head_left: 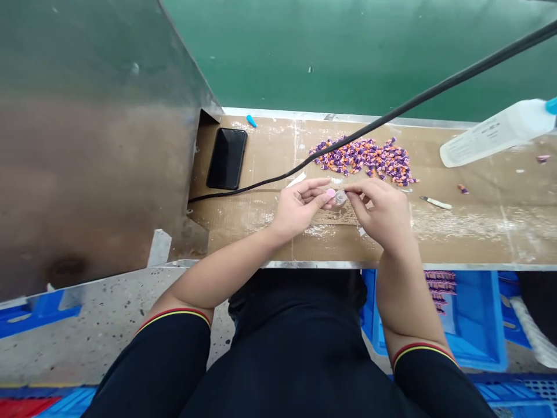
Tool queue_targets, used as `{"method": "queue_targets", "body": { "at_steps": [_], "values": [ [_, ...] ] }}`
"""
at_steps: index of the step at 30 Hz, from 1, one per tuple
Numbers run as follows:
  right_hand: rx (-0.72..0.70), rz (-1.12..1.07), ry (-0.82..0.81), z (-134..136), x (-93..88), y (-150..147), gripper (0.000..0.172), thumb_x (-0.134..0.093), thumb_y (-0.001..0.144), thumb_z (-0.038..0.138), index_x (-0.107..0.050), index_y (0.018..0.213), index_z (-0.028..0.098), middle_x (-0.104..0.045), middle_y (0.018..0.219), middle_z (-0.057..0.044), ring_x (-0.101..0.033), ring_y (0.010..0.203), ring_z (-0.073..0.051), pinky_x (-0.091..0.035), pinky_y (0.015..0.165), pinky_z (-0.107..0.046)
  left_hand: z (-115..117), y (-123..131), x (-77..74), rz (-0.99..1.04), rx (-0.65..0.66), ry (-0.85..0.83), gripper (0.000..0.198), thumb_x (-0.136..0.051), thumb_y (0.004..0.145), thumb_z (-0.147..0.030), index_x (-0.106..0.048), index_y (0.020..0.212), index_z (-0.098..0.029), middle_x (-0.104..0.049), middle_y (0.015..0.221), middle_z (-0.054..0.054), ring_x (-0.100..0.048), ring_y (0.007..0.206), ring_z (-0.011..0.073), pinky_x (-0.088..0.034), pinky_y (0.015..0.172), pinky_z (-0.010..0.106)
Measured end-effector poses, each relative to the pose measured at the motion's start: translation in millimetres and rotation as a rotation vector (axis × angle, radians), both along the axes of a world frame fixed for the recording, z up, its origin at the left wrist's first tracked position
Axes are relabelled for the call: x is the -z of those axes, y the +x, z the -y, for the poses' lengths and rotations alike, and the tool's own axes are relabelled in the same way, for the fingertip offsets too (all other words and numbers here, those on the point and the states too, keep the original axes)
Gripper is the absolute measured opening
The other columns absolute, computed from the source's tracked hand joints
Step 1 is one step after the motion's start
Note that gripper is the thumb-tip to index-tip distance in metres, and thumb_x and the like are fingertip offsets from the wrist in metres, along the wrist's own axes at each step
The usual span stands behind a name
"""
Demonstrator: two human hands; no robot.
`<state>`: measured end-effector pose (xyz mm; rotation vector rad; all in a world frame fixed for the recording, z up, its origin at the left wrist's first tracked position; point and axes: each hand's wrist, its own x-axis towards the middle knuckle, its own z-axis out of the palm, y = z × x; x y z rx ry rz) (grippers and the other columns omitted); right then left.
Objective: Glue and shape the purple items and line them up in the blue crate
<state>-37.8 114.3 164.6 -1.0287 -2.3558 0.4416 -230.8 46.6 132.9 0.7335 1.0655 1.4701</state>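
Note:
My left hand [300, 206] is closed in a pinch on a small pink round piece [331, 193] above the front of the cardboard-covered bench. Just right of that piece is a small clear round thing [340, 198], between my two hands; I cannot tell which hand supports it. Thumb and forefinger of my right hand [383, 210] come together beside it, around something too small to make out. Beyond the hands lies a loose pile of small purple, orange and white pieces [361, 155].
A black cable [391, 113] runs across the bench, past a phone [227, 158]. A blue cap [251, 121], a small white-handled knife [437, 202] and a white bottle [496, 133] also lie or stand there. A metal panel [96, 133] borders the left; blue crates [476, 325] sit below.

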Motion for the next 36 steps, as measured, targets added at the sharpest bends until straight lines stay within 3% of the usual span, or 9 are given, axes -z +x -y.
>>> {"method": "queue_targets", "body": {
  "at_steps": [4,6,15,22,29,36],
  "values": [
    [0.142,-0.418,-0.125,26,21.9,-19,0.018,-0.066,0.110,0.036,-0.081,0.112,0.026,-0.085,0.106,-0.008,-0.083,0.089,-0.024,-0.070,0.074,-0.039,2,-1,8.7,0.003,-0.049,-0.016,0.056,-0.107,0.071,-0.059,-0.088,0.102,-0.017,-0.088,0.096,0.010,-0.085,0.086,0.0203,-0.075,0.089,0.037],
    [0.166,-0.510,-0.123,36,32.4,-28,0.017,-0.068,0.108,0.037,-0.081,0.111,0.026,-0.085,0.106,-0.009,-0.084,0.090,-0.025,-0.072,0.074,-0.041,5,-1,9.5,-0.010,-0.056,0.001,0.051,-0.105,0.074,-0.060,-0.088,0.096,-0.017,-0.088,0.098,0.011,-0.085,0.088,0.0201,-0.074,0.091,0.037],
    [0.190,-0.406,0.091,40,42.3,-32,0.015,-0.070,0.107,0.041,-0.081,0.102,0.032,-0.084,0.093,-0.008,-0.083,0.087,-0.028,-0.073,0.075,-0.047,18,0,-0.7,-0.041,-0.076,-0.040,0.047,-0.100,0.082,-0.060,-0.089,0.100,-0.019,-0.088,0.103,0.011,-0.086,0.094,0.0227,-0.074,0.099,0.041],
    [0.213,-0.387,0.111,41,46.5,-30,0.014,-0.073,0.106,0.042,-0.083,0.101,0.033,-0.084,0.094,-0.007,-0.082,0.085,-0.028,-0.073,0.081,-0.050,20,-3,-9.3,-0.090,-0.066,-0.055,0.046,-0.100,0.081,-0.061,-0.089,0.095,-0.019,-0.088,0.097,0.009,-0.085,0.089,0.0207,-0.074,0.094,0.038],
    [0.214,-0.323,0.043,43,45.1,-29,0.015,-0.074,0.106,0.043,-0.085,0.106,0.033,-0.085,0.099,-0.008,-0.083,0.093,-0.030,-0.073,0.091,-0.053,22,-1,-6.7,-0.109,-0.074,-0.022,0.044,-0.099,0.083,-0.061,-0.090,0.096,-0.020,-0.088,0.100,0.009,-0.086,0.094,0.0228,-0.074,0.096,0.040],
    [0.209,-0.354,0.142,42,47.6,-32,0.012,-0.076,0.106,0.037,-0.085,0.102,0.031,-0.086,0.094,-0.006,-0.084,0.087,-0.026,-0.074,0.084,-0.045,23,-4,0.7,-0.319,-0.087,0.142,0.026,-0.092,0.096,-0.048,-0.091,0.101,-0.023,-0.089,0.102,0.008,-0.085,0.093,0.0204,-0.072,0.089,0.033]
  ]
}}
